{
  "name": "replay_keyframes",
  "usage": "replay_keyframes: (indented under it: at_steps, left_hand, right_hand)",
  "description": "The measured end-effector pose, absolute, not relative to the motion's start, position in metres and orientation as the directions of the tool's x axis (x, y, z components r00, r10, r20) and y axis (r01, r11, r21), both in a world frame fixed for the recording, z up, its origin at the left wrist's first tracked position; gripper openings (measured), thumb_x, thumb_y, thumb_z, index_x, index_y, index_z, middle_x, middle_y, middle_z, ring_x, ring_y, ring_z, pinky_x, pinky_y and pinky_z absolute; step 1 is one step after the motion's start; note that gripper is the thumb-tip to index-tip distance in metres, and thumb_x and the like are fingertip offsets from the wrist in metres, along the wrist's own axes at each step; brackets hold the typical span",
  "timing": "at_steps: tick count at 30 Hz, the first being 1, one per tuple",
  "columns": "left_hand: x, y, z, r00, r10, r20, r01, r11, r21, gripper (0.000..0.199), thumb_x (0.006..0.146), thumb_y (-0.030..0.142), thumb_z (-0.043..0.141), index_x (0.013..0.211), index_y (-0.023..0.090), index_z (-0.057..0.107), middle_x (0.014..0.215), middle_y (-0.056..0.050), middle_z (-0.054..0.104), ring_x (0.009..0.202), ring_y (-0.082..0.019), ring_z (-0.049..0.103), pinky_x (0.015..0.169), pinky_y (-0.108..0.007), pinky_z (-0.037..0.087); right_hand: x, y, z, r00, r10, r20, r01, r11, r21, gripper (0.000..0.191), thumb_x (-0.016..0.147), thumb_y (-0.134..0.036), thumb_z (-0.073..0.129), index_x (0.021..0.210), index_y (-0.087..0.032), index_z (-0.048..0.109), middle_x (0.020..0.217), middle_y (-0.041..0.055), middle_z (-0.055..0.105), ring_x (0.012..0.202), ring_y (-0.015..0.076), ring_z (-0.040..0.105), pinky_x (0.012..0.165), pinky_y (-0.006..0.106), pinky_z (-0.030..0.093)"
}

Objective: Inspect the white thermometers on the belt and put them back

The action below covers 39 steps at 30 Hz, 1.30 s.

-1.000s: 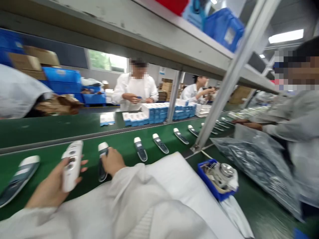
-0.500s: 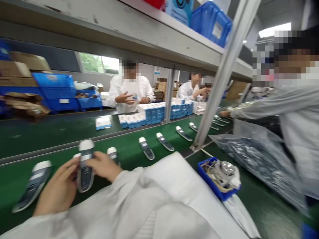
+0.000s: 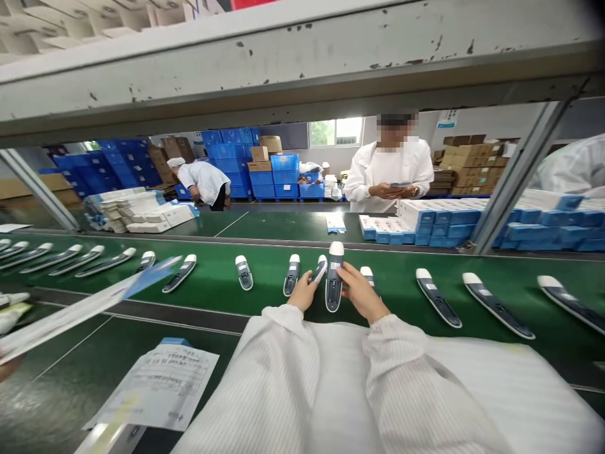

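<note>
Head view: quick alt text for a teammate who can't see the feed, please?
The person's left hand and right hand, in white sleeves, hold a white-and-dark handheld device upright over a green conveyor belt. Similar devices lie in a row along the belt. Beyond it, a co-worker in a white coat stands behind stacked blue-and-white boxes.

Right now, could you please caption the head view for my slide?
Left hand and right hand flank a white-tipped device over a green conveyor belt among matching devices.

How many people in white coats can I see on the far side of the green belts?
3. A standing person faces the belt at centre right; a bending person leans over at centre left, near blue crates; a partly visible person shows at the right edge. Others may be hidden.
</note>
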<state>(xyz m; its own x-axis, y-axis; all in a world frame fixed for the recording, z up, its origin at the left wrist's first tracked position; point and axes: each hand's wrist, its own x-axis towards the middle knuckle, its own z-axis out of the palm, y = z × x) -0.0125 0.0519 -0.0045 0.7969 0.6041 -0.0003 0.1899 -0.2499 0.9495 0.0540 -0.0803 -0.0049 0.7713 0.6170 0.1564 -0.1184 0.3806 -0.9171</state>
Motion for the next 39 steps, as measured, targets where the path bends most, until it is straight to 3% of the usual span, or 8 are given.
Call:
replay_keyframes:
  at_steps: [9, 14, 21, 26, 29, 33, 35, 39]
  left_hand:
    - [-0.024, 0.038, 0.007, 0.891, 0.44, -0.116, -0.145, 0.516, 0.845, 0.021, 0.082, 0.026, 0.048, 0.093, 0.013, 0.059, 0.081, -0.007, 0.066, 0.057, -0.012, 0.058, 0.033, -0.016, 0.035]
    - [-0.025, 0.03, 0.007, 0.898, 0.428, -0.104, -0.148, 0.515, 0.844, 0.034, 0.089, 0.04, 0.047, 0.098, 0.01, 0.061, 0.077, -0.008, 0.067, 0.049, -0.01, 0.055, 0.03, -0.016, 0.03]
    - [-0.022, 0.017, 0.004, 0.867, 0.484, -0.116, -0.165, 0.5, 0.85, 0.032, 0.082, 0.043, 0.056, 0.095, 0.014, 0.062, 0.084, -0.008, 0.067, 0.063, -0.013, 0.059, 0.037, -0.017, 0.033]
    - [-0.01, 0.011, -0.004, 0.843, 0.536, 0.041, -0.269, 0.355, 0.895, 0.041, 0.065, 0.03, 0.073, 0.103, 0.02, 0.06, 0.079, -0.001, 0.063, 0.066, -0.012, 0.057, 0.052, -0.019, 0.042]
    - [-0.005, 0.015, -0.005, 0.781, 0.598, 0.179, -0.248, 0.034, 0.968, 0.03, 0.077, 0.036, 0.058, 0.101, 0.019, 0.06, 0.097, -0.007, 0.064, 0.09, -0.02, 0.06, 0.071, -0.029, 0.048]
    - [-0.002, 0.031, -0.006, 0.767, 0.536, 0.352, 0.199, -0.722, 0.663, 0.045, 0.076, 0.025, 0.061, 0.12, 0.021, 0.054, 0.131, -0.013, 0.051, 0.127, -0.03, 0.038, 0.099, -0.044, 0.036]
    - [-0.002, 0.042, -0.007, 0.837, 0.486, 0.254, 0.33, -0.816, 0.474, 0.052, 0.076, 0.017, 0.061, 0.127, 0.021, 0.05, 0.131, -0.013, 0.052, 0.127, -0.029, 0.039, 0.1, -0.042, 0.035]
    - [0.003, 0.045, -0.009, 0.852, 0.479, 0.213, 0.349, -0.821, 0.452, 0.038, 0.086, 0.016, 0.051, 0.124, 0.016, 0.051, 0.121, -0.013, 0.058, 0.113, -0.024, 0.052, 0.097, -0.038, 0.04]
  right_hand:
    - [0.054, -0.084, -0.005, 0.742, 0.66, 0.118, -0.106, 0.29, -0.951, 0.04, 0.075, -0.049, 0.06, 0.106, -0.025, 0.057, 0.093, 0.0025, 0.067, 0.076, 0.0171, 0.062, 0.052, 0.023, 0.038]
    - [0.07, -0.079, -0.024, 0.89, 0.431, 0.151, 0.194, -0.059, -0.979, 0.047, 0.084, -0.044, 0.044, 0.126, -0.023, 0.045, 0.088, 0.0029, 0.065, 0.073, 0.0194, 0.06, 0.061, 0.029, 0.043]
    - [0.075, -0.087, -0.026, 0.895, 0.356, 0.269, 0.427, -0.505, -0.75, 0.032, 0.082, -0.024, 0.044, 0.106, -0.013, 0.063, 0.117, 0.0194, 0.055, 0.112, 0.0319, 0.051, 0.086, 0.041, 0.042]
    - [0.064, -0.083, -0.008, 0.827, 0.473, 0.303, 0.297, 0.09, -0.951, 0.04, 0.08, -0.046, 0.05, 0.111, -0.022, 0.059, 0.11, 0.0085, 0.061, 0.097, 0.0236, 0.058, 0.072, 0.034, 0.047]
    - [0.061, -0.082, -0.006, 0.779, 0.581, 0.236, 0.032, 0.339, -0.94, 0.044, 0.069, -0.048, 0.064, 0.105, -0.024, 0.059, 0.096, 0.0021, 0.065, 0.076, 0.0164, 0.057, 0.052, 0.024, 0.039]
    - [0.065, -0.083, -0.011, 0.77, 0.593, 0.234, -0.037, 0.408, -0.912, 0.043, 0.066, -0.044, 0.07, 0.104, -0.025, 0.059, 0.094, 0.0004, 0.064, 0.065, 0.0104, 0.049, 0.046, 0.02, 0.028]
    - [0.069, -0.078, -0.013, 0.762, 0.598, 0.248, -0.011, 0.395, -0.919, 0.043, 0.07, -0.044, 0.066, 0.107, -0.024, 0.057, 0.096, 0.0016, 0.063, 0.066, 0.011, 0.049, 0.047, 0.02, 0.03]
    - [0.065, -0.075, -0.005, 0.785, 0.535, 0.314, 0.291, 0.129, -0.948, 0.032, 0.082, -0.039, 0.047, 0.108, -0.022, 0.054, 0.094, 0.0043, 0.064, 0.071, 0.0154, 0.054, 0.055, 0.026, 0.038]
